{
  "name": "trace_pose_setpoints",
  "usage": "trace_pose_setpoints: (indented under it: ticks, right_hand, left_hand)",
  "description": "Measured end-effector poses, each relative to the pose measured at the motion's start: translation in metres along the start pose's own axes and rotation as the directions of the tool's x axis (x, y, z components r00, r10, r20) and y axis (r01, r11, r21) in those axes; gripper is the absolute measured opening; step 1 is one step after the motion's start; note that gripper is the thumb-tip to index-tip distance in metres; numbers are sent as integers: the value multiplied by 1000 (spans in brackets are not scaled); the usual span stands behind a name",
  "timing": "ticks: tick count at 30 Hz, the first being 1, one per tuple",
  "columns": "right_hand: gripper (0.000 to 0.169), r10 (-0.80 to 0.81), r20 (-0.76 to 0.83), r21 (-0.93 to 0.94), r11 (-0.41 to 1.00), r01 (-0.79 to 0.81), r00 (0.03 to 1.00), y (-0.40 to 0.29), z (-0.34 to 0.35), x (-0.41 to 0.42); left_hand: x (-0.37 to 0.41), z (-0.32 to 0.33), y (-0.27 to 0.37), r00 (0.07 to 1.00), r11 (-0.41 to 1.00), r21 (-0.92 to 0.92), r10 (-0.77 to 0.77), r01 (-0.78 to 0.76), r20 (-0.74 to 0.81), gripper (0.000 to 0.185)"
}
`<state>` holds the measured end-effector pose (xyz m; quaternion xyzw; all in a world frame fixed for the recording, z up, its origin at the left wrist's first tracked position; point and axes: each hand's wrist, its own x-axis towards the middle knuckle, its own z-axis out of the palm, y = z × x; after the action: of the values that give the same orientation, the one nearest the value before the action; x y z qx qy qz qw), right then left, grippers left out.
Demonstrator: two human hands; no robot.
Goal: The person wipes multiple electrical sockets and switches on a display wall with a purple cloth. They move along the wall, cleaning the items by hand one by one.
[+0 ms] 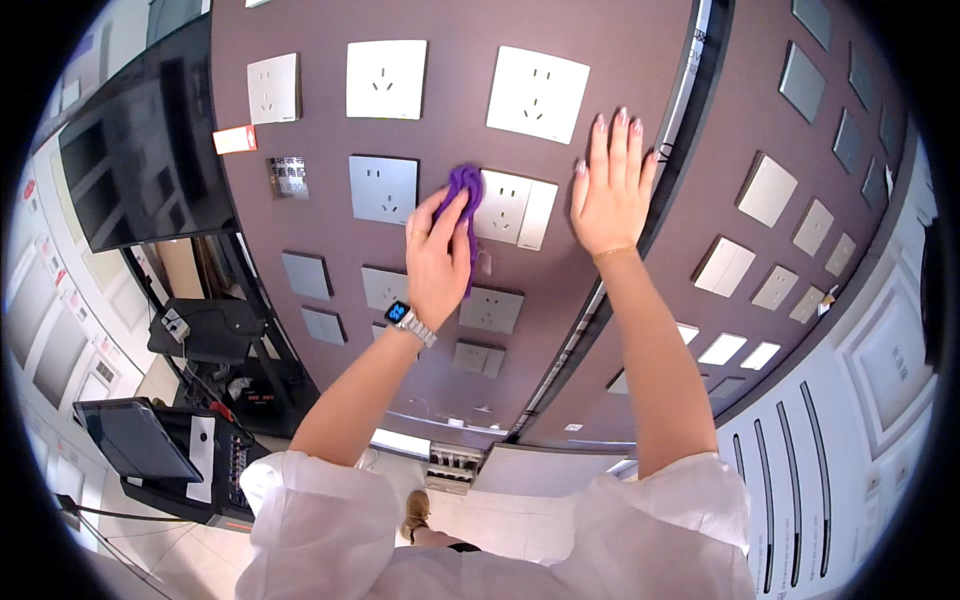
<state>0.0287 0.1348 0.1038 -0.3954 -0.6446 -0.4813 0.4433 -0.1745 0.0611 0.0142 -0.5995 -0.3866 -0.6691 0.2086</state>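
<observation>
A brown display panel (450, 139) with several wall socket plates stands before me. My left hand (442, 240), with a watch at the wrist, grips a purple cloth (466, 180) against the panel. The cloth touches the left edge of a white socket plate with a switch strip (534, 214); a light blue-grey socket plate (384, 189) is on the hand's other side. My right hand (615, 180) lies flat on the panel, fingers apart and holding nothing, below and right of a large white socket plate (538, 94).
A dark seam (675, 154) divides the panel from another panel of plates at right. At left are a large black screen (150, 142), a black stand shelf (206, 330) and a tilted monitor (139, 439). A white ledge (547, 471) runs below the panel.
</observation>
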Motion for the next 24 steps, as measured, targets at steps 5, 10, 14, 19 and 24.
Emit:
trace_pose_setpoints:
  ticks: [5, 10, 14, 19, 24]
  right_hand:
    - [61, -40, 72, 60, 998, 36, 997, -5, 0, -31]
    - [65, -40, 37, 98, 995, 36, 999, -4, 0, -31]
    - [71, -47, 71, 112, 993, 39, 996, -2, -3, -32]
    - [88, -86, 59, 171, 982, 75, 995, 1, -3, -34]
    - [105, -137, 73, 253, 961, 115, 988, 7, -12, -33]
  left_hand:
    - [55, 3, 18, 978, 974, 101, 195, -201, 68, 30]
    - [67, 25, 48, 916, 932, 36, 347, -361, 202, 30]
    - [61, 40, 58, 898, 913, 91, 368, -398, 243, 28]
    - [53, 33, 60, 826, 824, 205, 443, -528, 348, 29]
    - [72, 24, 75, 716, 729, 247, 445, -638, 537, 20]
